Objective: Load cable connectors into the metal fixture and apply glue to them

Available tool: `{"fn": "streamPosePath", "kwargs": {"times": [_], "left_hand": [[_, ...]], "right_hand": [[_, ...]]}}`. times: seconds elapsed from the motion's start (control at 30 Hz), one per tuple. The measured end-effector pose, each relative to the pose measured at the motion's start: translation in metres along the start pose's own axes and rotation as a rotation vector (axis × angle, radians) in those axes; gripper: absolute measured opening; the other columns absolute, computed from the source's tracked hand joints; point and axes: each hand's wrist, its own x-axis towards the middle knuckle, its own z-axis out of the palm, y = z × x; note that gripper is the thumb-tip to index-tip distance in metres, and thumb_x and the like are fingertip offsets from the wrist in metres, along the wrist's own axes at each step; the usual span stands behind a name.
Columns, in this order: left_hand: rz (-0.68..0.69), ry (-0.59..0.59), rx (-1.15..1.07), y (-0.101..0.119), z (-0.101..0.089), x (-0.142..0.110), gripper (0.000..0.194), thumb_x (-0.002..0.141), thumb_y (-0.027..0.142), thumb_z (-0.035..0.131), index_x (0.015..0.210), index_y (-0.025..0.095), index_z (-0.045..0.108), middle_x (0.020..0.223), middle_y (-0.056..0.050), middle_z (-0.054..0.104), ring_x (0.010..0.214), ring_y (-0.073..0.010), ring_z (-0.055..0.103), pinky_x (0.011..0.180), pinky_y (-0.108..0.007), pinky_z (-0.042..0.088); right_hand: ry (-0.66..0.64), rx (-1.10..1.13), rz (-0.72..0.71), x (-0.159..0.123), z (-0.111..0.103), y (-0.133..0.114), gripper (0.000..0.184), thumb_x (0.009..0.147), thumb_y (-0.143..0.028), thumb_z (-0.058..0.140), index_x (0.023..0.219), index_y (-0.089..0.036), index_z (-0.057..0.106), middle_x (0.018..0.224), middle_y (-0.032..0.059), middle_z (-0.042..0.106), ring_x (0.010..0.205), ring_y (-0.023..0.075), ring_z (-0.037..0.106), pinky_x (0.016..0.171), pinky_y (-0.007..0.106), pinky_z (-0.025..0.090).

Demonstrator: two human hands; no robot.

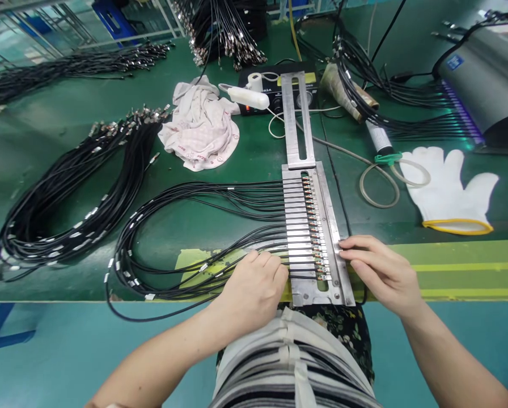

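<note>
A metal fixture [296, 226] lies on the bench edge in front of me, with a row of black cables [237, 190] laid across it. Their metal connectors [316, 226] line up along its slot, and the cables loop round to the left. My left hand [256, 283] is closed on the lowest cables just left of the fixture; its fingertips are partly hidden. At the fixture's right rail, my right hand [384, 275] rests its outstretched fingertips on the metal, thumb apart below, holding nothing. A slotted metal plate [292, 124] extends from the fixture's far end.
Left lies a bundle of black cables [67, 181], beside a crumpled cloth [200, 127]. Behind the plate sits a black control box [248, 107] with a white handpiece [248, 97]. To the right are a white glove [449, 184], a coiled tube [379, 201] and a grey machine [487, 85] glowing violet.
</note>
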Motion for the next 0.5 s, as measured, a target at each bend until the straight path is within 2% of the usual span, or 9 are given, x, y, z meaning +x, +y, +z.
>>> {"fn": "streamPosePath", "kwargs": {"times": [0.13, 0.37, 0.5], "left_hand": [[0.015, 0.012, 0.001, -0.0003, 0.0013, -0.0003, 0.012, 0.071, 0.005, 0.045, 0.069, 0.017, 0.046, 0.068, -0.004, 0.044, 0.062, -0.0190, 0.036, 0.056, -0.033, 0.024], [0.013, 0.125, -0.010, 0.0061, 0.0055, -0.0038, 0.018, 0.084, 0.009, 0.038, 0.072, 0.018, 0.047, 0.070, -0.004, 0.044, 0.062, -0.0184, 0.035, 0.058, -0.034, 0.024], [0.022, 0.122, -0.024, 0.0061, 0.0066, -0.0023, 0.018, 0.085, 0.009, 0.037, 0.073, 0.017, 0.048, 0.070, -0.004, 0.044, 0.063, -0.0183, 0.036, 0.058, -0.034, 0.024]], "right_hand": [[-0.012, 0.010, -0.020, 0.0018, 0.0006, -0.0009, 0.029, 0.082, -0.006, 0.051, 0.103, -0.023, 0.063, 0.103, 0.0087, 0.061, 0.096, 0.0218, 0.058, 0.079, 0.039, 0.050], [-0.026, 0.019, -0.034, 0.0034, -0.0002, -0.0008, 0.029, 0.082, -0.006, 0.051, 0.103, -0.023, 0.063, 0.102, 0.0085, 0.062, 0.096, 0.0228, 0.058, 0.080, 0.041, 0.050], [-0.033, -0.029, -0.076, 0.0042, 0.0005, -0.0022, 0.030, 0.081, -0.006, 0.052, 0.104, -0.023, 0.062, 0.102, 0.0087, 0.062, 0.098, 0.0239, 0.057, 0.082, 0.043, 0.049]]}}
